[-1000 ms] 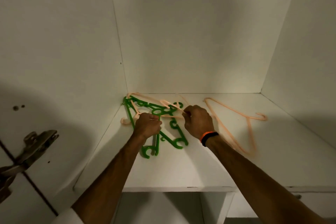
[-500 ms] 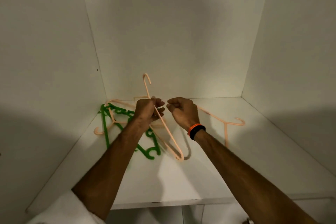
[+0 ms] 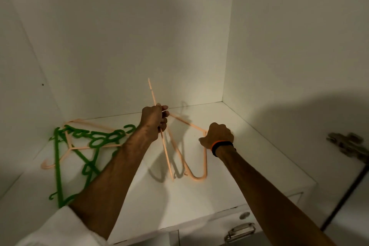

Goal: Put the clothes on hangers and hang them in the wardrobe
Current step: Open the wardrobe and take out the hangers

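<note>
The left hand curls round a thin peach hanger, gripping its bar so the piece stands tilted, one end rising above the fist toward the far wall and the other reaching down to the white shelf. Just to its right a second peach hanger lies on the shelf, its rounded corner pointing near; the right hand, fingers curled, is closed at this hanger's far right corner, though the grip itself is hidden behind the knuckles, so it seems to pinch it. An orange and black wristband circles that wrist.

Between and behind the two hands the shelf lies bare out to the far right corner, where the back wall meets the right wall. The near edge of the shelf ends above a drawer with a metal handle.

At far left a heap of green hangers, thick and fuzzy-looking with looped cut-outs, is tangled with a third peach hanger of smooth, slim plastic. A metal hinge sits on the right.
</note>
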